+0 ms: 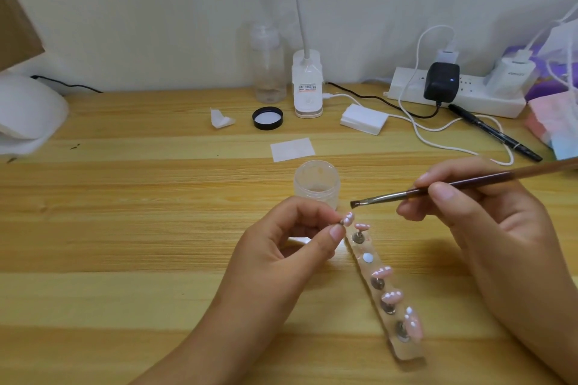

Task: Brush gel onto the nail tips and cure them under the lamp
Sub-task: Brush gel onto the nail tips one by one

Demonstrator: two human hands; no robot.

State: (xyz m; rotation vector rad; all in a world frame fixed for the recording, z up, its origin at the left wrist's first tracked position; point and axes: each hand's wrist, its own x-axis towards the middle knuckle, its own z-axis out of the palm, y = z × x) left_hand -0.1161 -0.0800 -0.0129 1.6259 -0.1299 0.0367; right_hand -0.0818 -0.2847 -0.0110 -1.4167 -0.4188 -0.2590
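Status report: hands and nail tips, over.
Left hand pinches one nail tip by its peg. Right hand holds brush, bristles close to that tip, not touching. Four other tips on holder strip. Nothing in the way.

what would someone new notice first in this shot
The two hands at centre front: the left hand pinches a single pink nail tip, while the right hand holds a brush with its bristles close to it. Between them a clear strip carrying more pink tips lies on the wooden desk, with an open jar just behind.
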